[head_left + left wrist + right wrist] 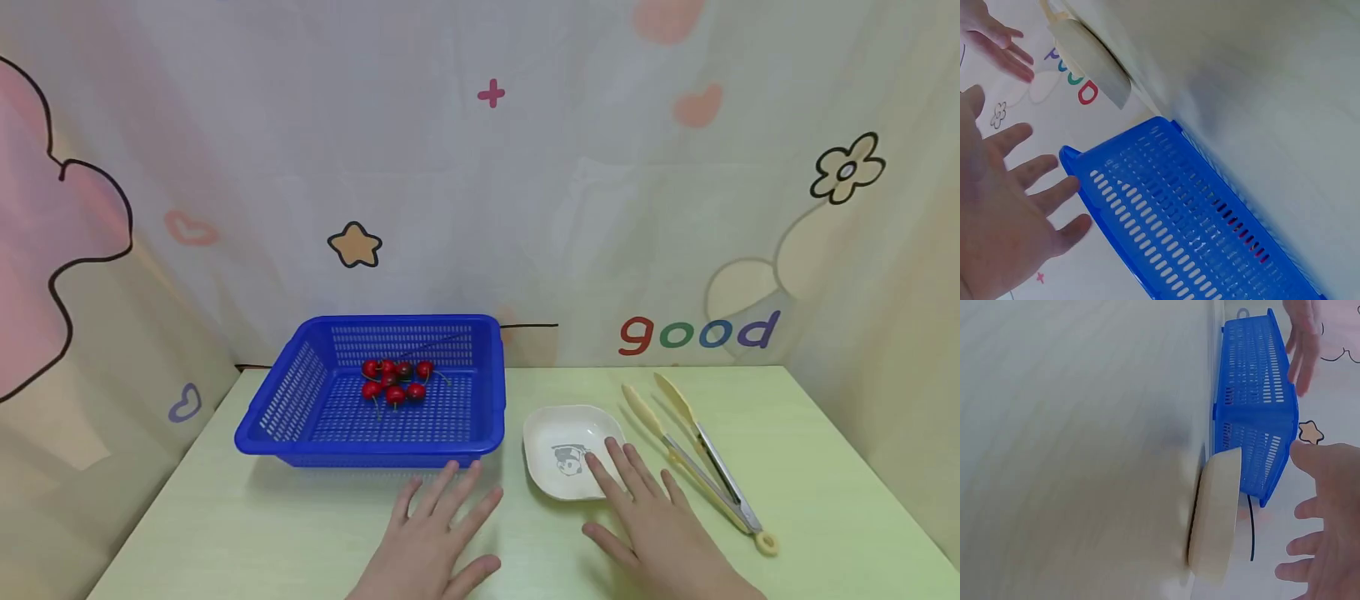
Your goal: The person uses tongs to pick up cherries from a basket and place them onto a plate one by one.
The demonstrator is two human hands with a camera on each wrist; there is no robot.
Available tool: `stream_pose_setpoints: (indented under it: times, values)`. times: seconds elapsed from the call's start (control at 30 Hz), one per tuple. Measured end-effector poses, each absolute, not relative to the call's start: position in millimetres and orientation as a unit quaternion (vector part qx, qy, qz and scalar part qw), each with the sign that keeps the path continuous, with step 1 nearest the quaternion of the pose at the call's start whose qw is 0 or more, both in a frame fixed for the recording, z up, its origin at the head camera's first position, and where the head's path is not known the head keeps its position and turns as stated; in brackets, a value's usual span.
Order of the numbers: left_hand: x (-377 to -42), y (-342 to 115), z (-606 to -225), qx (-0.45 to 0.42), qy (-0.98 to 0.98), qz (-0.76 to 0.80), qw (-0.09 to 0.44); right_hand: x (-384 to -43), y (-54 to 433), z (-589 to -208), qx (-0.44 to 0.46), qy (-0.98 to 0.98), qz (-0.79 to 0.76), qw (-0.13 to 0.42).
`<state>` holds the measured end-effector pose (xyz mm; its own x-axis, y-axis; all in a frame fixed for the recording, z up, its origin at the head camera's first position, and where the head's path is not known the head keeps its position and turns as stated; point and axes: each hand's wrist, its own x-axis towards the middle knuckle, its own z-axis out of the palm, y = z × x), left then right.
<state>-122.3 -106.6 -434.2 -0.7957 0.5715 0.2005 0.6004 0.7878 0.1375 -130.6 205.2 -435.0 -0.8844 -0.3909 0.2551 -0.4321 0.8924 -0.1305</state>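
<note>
A pale-green table supports a blue basket beyond the left hand. A white dish and tongs lie near the right hand.

The cloth behind the worktop bears the word "good" in lowercase, its letters red, green, blue and purple; higher up stands a pink plus sign.

Head view: high, facing forward and down
Both wrist views (low, close, tipped sideways) share basket and bowl.
</note>
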Motion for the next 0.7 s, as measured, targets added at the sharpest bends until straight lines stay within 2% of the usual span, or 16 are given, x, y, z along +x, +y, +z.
stream_pose_setpoints:
  times: [0.13,0.23,0.53,0.7]
  values:
    - [-124.2,-112.8,-431.5,-0.320,-0.932,-0.101,0.138,-133.9,213.2,-432.2,0.212,-0.961,0.090,0.151]
    - [-127.9,-118.6,-429.6,-0.312,-0.929,-0.112,0.166,-139.3,220.1,-429.7,0.209,-0.959,0.092,0.169]
    - [-142.4,-136.5,-426.1,-0.253,-0.943,-0.133,0.168,-152.1,242.9,-425.6,0.181,-0.959,0.106,0.189]
    - [-154.0,-151.8,-427.3,-0.223,-0.951,-0.134,0.169,-160.5,255.1,-429.8,0.167,-0.965,0.108,0.170]
